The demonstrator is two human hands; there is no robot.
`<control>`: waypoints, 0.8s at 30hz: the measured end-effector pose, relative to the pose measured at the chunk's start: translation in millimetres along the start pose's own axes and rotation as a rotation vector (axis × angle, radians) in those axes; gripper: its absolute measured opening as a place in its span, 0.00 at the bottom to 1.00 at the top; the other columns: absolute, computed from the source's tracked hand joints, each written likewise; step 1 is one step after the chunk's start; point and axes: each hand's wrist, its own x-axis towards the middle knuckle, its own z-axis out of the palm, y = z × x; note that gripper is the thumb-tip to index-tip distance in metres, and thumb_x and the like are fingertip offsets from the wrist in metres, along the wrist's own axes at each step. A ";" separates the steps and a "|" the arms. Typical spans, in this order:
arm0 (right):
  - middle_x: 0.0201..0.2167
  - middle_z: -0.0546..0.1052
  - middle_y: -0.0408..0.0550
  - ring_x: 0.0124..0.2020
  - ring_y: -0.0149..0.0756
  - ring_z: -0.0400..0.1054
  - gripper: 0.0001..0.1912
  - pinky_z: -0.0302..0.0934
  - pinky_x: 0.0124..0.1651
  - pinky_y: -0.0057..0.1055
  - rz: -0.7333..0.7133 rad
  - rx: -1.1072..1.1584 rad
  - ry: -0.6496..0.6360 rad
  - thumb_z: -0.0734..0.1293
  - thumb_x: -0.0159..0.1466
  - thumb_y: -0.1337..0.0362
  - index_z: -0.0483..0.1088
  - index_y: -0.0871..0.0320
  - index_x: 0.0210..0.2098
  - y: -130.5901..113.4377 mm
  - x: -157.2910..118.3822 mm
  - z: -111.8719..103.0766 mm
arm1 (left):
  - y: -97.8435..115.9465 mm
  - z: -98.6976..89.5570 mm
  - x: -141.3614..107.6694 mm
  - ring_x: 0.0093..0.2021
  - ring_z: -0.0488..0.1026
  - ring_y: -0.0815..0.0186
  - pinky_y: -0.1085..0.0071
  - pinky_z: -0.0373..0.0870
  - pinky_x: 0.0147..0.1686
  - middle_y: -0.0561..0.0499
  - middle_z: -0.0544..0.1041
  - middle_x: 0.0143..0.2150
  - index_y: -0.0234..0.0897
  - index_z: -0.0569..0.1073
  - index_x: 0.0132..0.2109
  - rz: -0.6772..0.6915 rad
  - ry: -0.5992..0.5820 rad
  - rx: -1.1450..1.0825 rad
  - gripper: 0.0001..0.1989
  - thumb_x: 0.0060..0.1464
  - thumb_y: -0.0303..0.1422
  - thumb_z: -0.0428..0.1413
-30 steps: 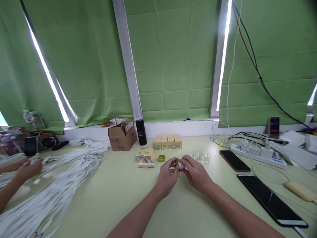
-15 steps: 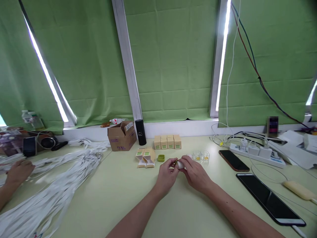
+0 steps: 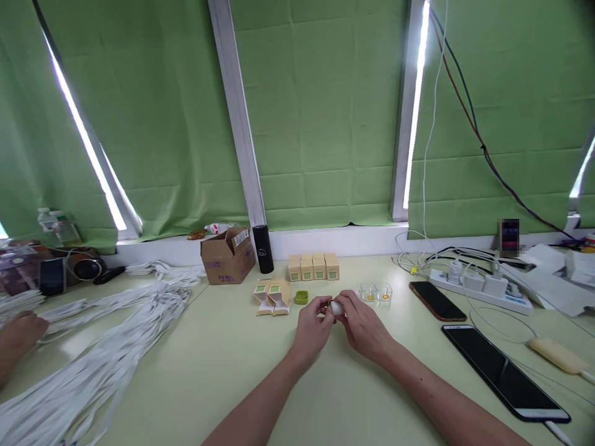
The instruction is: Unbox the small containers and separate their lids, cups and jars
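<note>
While the left hand pinched a small white rounded object from its left side, the right hand pinched it from the opposite side with fingers bent inward; the object was located between both sets of fingertips, over the pale yellow-green tabletop; its finer detail was partly hidden by the fingers; beyond the left hand stood a small olive-green square container; left of that container, two open kraft-brown cardboard boxes were positioned side by side; behind it, four small kraft-brown boxes formed a row; just beyond the right hand were two clear round cups, each showing a gold-coloured spot; farther right lay a black-screened phone with a reddish-brown edge; at the far left, another person's hand was positioned at the long white fabric straps.
</note>
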 end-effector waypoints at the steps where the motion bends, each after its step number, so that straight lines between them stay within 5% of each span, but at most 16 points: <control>1: 0.51 0.71 0.59 0.47 0.47 0.74 0.16 0.75 0.44 0.43 0.014 0.041 0.004 0.57 0.71 0.71 0.61 0.57 0.58 0.5 -0.7 -0.2 | -0.1 -0.6 0.1 0.38 0.80 0.64 0.62 0.83 0.40 0.46 0.81 0.42 0.34 0.77 0.49 -0.002 0.009 -0.016 0.12 0.59 0.33 0.58; 5: 0.55 0.70 0.58 0.48 0.44 0.75 0.19 0.75 0.49 0.45 0.179 0.263 0.108 0.62 0.71 0.64 0.60 0.53 0.60 3.4 -3.0 0.4 | 0.2 -3.0 -0.7 0.45 0.80 0.61 0.60 0.84 0.44 0.43 0.80 0.47 0.34 0.75 0.49 0.001 0.018 -0.108 0.15 0.59 0.38 0.61; 10: 0.36 0.76 0.48 0.34 0.39 0.76 0.20 0.76 0.40 0.40 0.555 0.727 0.216 0.73 0.63 0.50 0.66 0.55 0.45 3.6 0.8 8.1 | 4.2 -5.3 -5.1 0.47 0.80 0.61 0.60 0.82 0.47 0.43 0.80 0.49 0.37 0.73 0.52 0.097 0.060 0.018 0.16 0.61 0.39 0.60; 15: 0.33 0.79 0.47 0.35 0.41 0.78 0.24 0.76 0.42 0.41 0.714 1.136 0.197 0.76 0.58 0.45 0.68 0.56 0.39 -0.5 5.8 17.0 | -1.2 -6.5 -9.2 0.52 0.79 0.60 0.58 0.80 0.53 0.43 0.77 0.57 0.39 0.72 0.52 0.289 0.016 0.188 0.12 0.63 0.35 0.58; 19: 0.35 0.80 0.48 0.37 0.44 0.79 0.25 0.76 0.41 0.40 0.707 1.111 0.197 0.78 0.55 0.46 0.68 0.55 0.40 -1.4 5.1 16.2 | -2.5 -7.5 -11.9 0.52 0.79 0.58 0.58 0.80 0.52 0.42 0.76 0.59 0.40 0.72 0.53 0.312 -0.030 0.269 0.13 0.62 0.32 0.59; 24: 0.44 0.80 0.52 0.42 0.43 0.78 0.14 0.75 0.46 0.43 0.478 0.704 0.162 0.71 0.65 0.56 0.71 0.55 0.47 1.0 0.4 6.4 | 10.1 -8.9 -15.6 0.51 0.79 0.58 0.61 0.82 0.45 0.44 0.78 0.56 0.43 0.68 0.59 0.288 -0.082 0.330 0.17 0.64 0.33 0.55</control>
